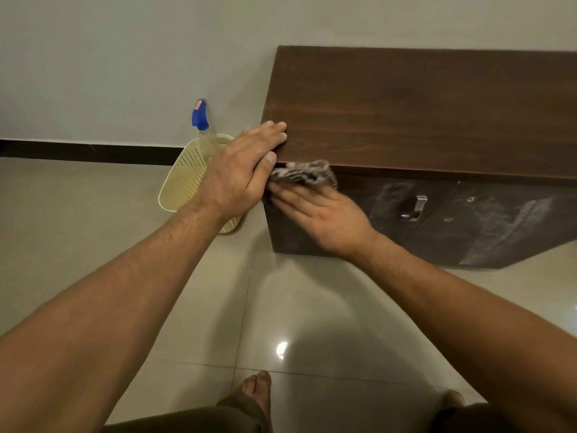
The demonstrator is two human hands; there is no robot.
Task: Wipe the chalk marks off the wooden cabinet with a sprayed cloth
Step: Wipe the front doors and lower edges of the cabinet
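- Left hand (240,170), centre of frame: fingers straight, close together, lying flat on the wooden cabinet (421,114) at its top corner.
- Right hand (318,214), just below: fingers extended, pressing the cloth (304,173) against the cabinet's front under the top edge.

The left hand (240,170) and right hand (318,214) crowd the front-left corner of the cabinet (421,114). From these hands its top runs bare from 12 to 3 o'clock, closed behind by the wall (125,57). At 3 o'clock a metal handle (416,209) juts from the door front. At 10 o'clock a perforated basket (184,179) holding a spray bottle (203,126) stands near the cabinet's left end. From 6 to 9 o'clock the tiled floor (93,229) lies open, save the person's feet (256,389) at 6.
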